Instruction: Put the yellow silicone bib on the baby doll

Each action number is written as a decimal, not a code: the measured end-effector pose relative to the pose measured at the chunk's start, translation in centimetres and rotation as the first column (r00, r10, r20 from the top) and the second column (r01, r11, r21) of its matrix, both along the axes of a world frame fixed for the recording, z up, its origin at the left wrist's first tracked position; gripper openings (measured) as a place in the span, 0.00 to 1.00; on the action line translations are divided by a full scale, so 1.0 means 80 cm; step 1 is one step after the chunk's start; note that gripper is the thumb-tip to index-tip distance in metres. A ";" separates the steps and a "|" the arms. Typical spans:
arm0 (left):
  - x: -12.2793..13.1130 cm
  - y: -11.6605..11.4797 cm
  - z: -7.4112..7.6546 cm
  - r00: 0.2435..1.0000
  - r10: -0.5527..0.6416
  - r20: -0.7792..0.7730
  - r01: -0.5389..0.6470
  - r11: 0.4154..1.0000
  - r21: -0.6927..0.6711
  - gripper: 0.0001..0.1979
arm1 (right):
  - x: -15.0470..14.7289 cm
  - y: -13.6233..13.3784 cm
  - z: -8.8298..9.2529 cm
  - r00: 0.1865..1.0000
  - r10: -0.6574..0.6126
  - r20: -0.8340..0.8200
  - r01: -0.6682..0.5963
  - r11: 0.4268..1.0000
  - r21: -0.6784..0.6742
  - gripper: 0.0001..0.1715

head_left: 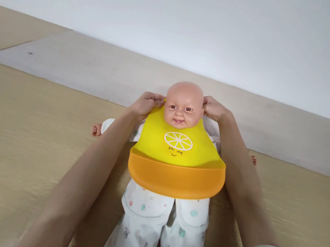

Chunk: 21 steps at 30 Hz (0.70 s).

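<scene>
A baby doll [185, 95] in white patterned clothes lies on its back, its head away from me. Over its chest spreads a yellow silicone bib [156, 139] with a lemon-slice print and an orange catch pocket [175, 179] at the lower edge. Beside the doll's head on the left, my left hand [148, 105] pinches the bib's neck strap. On the other side my right hand [214, 107] is closed at the neck, its fingertips partly behind the head; the strap end there is mostly hidden.
The doll rests on a light wood surface [39, 141]. Behind its head runs a greyish board [99, 63], up against a pale wall [180, 25]. The doll's arms stretch out sideways under my forearms, a small doll hand [96, 129] showing on the left.
</scene>
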State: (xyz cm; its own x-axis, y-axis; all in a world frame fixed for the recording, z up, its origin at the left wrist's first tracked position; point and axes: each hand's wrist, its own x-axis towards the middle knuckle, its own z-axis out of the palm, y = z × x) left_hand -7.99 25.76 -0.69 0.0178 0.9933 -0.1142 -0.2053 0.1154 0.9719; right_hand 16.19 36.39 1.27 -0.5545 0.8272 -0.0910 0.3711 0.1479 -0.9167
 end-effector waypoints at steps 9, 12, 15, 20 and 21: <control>-0.005 0.003 0.008 0.998 0.058 -0.009 -0.057 0.997 0.058 0.18 | 0.008 -0.013 0.032 0.974 -0.025 0.227 0.020 1.000 0.022 0.09; 0.000 0.001 0.012 0.995 0.090 -0.033 -0.088 0.995 0.045 0.16 | 0.022 -0.015 0.035 0.988 0.062 0.139 -0.056 0.997 -0.043 0.07; 0.007 0.000 0.019 0.992 0.101 -0.072 -0.099 0.994 0.036 0.13 | 0.037 -0.016 0.033 0.992 0.120 0.028 -0.115 0.985 -0.128 0.19; 0.011 0.000 0.028 0.965 0.161 -0.208 -0.150 0.986 0.068 0.09 | 0.031 -0.028 0.023 0.974 0.026 0.225 -0.043 0.997 0.071 0.13; 0.011 0.000 0.028 0.953 0.175 -0.249 -0.162 0.984 0.072 0.08 | 0.026 -0.032 0.020 0.963 -0.007 0.271 -0.031 0.990 0.138 0.09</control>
State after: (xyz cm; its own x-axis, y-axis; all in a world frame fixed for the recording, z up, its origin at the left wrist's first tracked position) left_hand -7.14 25.73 1.58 -0.1729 0.9840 -0.0431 0.0362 0.0500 0.9981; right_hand 18.30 33.86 2.89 -0.5354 0.8356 -0.1228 0.5990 0.2731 -0.7528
